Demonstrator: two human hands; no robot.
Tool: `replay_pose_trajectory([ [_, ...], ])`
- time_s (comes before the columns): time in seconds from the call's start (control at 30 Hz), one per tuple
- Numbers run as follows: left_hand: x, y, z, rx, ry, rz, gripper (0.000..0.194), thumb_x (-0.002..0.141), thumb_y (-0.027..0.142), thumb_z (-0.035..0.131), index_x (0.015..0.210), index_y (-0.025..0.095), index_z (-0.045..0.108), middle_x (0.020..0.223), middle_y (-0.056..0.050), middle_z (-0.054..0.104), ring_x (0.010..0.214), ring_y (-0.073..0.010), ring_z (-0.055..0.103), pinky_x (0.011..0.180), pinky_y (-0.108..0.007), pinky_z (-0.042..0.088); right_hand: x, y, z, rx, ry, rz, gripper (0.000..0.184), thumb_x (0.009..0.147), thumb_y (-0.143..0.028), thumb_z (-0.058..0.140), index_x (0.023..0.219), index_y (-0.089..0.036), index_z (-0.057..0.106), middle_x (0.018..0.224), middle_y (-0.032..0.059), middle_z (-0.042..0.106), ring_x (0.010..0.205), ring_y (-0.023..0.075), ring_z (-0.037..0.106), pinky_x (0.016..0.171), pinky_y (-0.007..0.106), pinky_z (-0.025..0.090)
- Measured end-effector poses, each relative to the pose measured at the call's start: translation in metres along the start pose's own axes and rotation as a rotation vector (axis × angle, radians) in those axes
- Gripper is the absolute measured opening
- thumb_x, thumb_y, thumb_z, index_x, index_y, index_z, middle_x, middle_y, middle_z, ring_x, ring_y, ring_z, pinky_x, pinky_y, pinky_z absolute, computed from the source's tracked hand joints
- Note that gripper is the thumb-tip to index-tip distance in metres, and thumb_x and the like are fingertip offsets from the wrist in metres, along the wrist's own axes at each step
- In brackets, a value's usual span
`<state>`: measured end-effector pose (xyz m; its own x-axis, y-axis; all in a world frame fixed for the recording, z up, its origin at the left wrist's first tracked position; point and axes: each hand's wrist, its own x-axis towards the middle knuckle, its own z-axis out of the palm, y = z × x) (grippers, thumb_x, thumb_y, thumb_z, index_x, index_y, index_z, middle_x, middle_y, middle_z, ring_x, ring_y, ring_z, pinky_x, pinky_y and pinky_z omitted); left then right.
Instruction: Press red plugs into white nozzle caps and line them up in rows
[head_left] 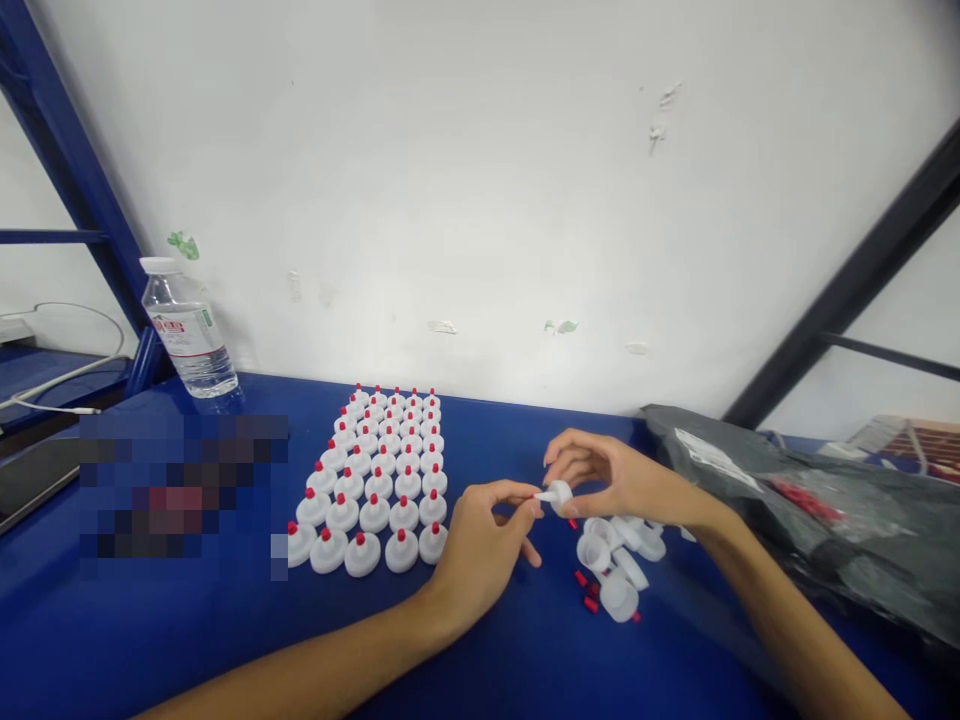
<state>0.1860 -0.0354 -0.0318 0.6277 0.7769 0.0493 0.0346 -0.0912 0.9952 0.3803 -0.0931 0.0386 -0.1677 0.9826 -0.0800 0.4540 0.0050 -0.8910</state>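
Observation:
My right hand [600, 475] grips a white nozzle cap [559, 496] by its wide base, with the narrow spout pointing left. At the spout's tip, my left hand [491, 540] pinches a small red tip cap [535, 496], mostly hidden by the fingers. Left of my hands stand rows of white nozzle caps [362, 553], upright on their wide bases with red tips on top. Below my right hand lies a loose pile of white nozzle caps [619, 595] without red tips. Several loose red tip caps [591, 604] are scattered beside that pile.
A clear water bottle [191, 340] stands at the back left of the blue table [300, 640]. Grey plastic bags [847, 530], one with red pieces showing inside, lie on the right. A white wall [480, 200] rises behind, and a dark flat device [37, 485] rests at far left.

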Motion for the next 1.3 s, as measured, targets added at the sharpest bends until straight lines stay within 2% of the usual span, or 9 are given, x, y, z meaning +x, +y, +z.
replay_pose_trajectory([
  [0.13, -0.001, 0.000, 0.000, 0.024, -0.004, 0.004, 0.028, 0.087, 0.035, 0.058, 0.102, 0.017, 0.073, 0.085, -0.004, 0.074, 0.048, -0.0115, 0.063, 0.043, -0.020, 0.038, 0.000, 0.000, -0.002, -0.010, 0.001, -0.029, 0.044, 0.073, -0.034, 0.082, 0.107, -0.022, 0.056, 0.102, 0.0054, 0.072, 0.096, 0.0222, 0.069, 0.090, 0.039, 0.053],
  [0.33, -0.004, -0.001, 0.000, 0.045, -0.013, -0.008, 0.032, 0.087, 0.035, 0.058, 0.106, 0.014, 0.074, 0.073, -0.004, 0.072, 0.046, -0.0115, 0.059, 0.042, -0.020, 0.035, 0.000, 0.000, 0.000, -0.006, 0.001, -0.042, 0.038, 0.075, -0.035, 0.081, 0.102, -0.021, 0.057, 0.096, 0.0043, 0.073, 0.092, 0.0218, 0.070, 0.081, 0.034, 0.053],
  [0.47, -0.003, 0.001, 0.000, -0.001, -0.025, 0.020, 0.028, 0.086, 0.033, 0.061, 0.101, 0.015, 0.075, 0.081, -0.004, 0.074, 0.045, -0.0102, 0.060, 0.043, -0.020, 0.036, 0.001, 0.000, 0.000, -0.020, 0.007, -0.026, 0.035, 0.076, -0.040, 0.079, 0.100, -0.020, 0.062, 0.093, 0.0046, 0.074, 0.090, 0.0225, 0.070, 0.082, 0.036, 0.054],
  [0.63, 0.000, 0.005, -0.001, -0.121, 0.039, -0.006, 0.022, 0.078, 0.029, 0.072, 0.095, 0.014, 0.075, 0.080, -0.006, 0.075, 0.045, -0.0103, 0.062, 0.045, -0.020, 0.040, 0.001, 0.001, -0.002, 0.021, 0.030, -0.004, 0.036, 0.075, -0.041, 0.080, 0.101, -0.018, 0.069, 0.097, 0.0066, 0.075, 0.095, 0.0238, 0.070, 0.084, 0.035, 0.055],
  [0.8, -0.001, 0.006, 0.000, -0.136, 0.101, -0.016, 0.017, 0.075, 0.029, 0.076, 0.082, 0.013, 0.077, 0.063, -0.004, 0.071, 0.043, -0.0098, 0.057, 0.042, -0.019, 0.036, 0.002, 0.005, -0.002, 0.073, 0.037, 0.019, 0.037, 0.072, -0.038, 0.083, 0.101, -0.017, 0.073, 0.092, 0.0063, 0.077, 0.089, 0.0233, 0.072, 0.081, 0.034, 0.056],
  [0.93, -0.005, 0.007, 0.001, -0.073, 0.115, -0.016, 0.018, 0.077, 0.030, 0.074, 0.083, 0.014, 0.079, 0.050, -0.002, 0.065, 0.041, -0.0102, 0.053, 0.041, -0.019, 0.031, 0.004, 0.011, -0.002, 0.125, 0.037, 0.032, 0.038, 0.070, -0.038, 0.085, 0.100, -0.016, 0.074, 0.093, 0.0078, 0.077, 0.088, 0.0235, 0.073, 0.080, 0.035, 0.057],
  [1.13, -0.010, 0.007, 0.004, -0.066, 0.134, 0.008, 0.017, 0.077, 0.029, 0.074, 0.081, 0.014, 0.080, 0.052, -0.003, 0.067, 0.047, -0.0137, 0.060, 0.046, -0.021, 0.037, 0.005, 0.017, -0.002, 0.175, 0.020, 0.046, 0.035, 0.071, -0.035, 0.084, 0.098, -0.016, 0.074, 0.090, 0.0079, 0.077, 0.083, 0.0218, 0.072, 0.076, 0.033, 0.057],
  [1.3, -0.013, 0.008, 0.005, -0.041, 0.138, 0.012, 0.016, 0.077, 0.029, 0.073, 0.080, 0.014, 0.080, 0.050, -0.003, 0.065, 0.045, -0.0135, 0.059, 0.045, -0.021, 0.037, 0.007, 0.018, -0.001, 0.196, -0.011, 0.038, 0.031, 0.075, -0.035, 0.082, 0.097, -0.016, 0.074, 0.090, 0.0078, 0.077, 0.081, 0.0209, 0.071, 0.074, 0.032, 0.056],
])
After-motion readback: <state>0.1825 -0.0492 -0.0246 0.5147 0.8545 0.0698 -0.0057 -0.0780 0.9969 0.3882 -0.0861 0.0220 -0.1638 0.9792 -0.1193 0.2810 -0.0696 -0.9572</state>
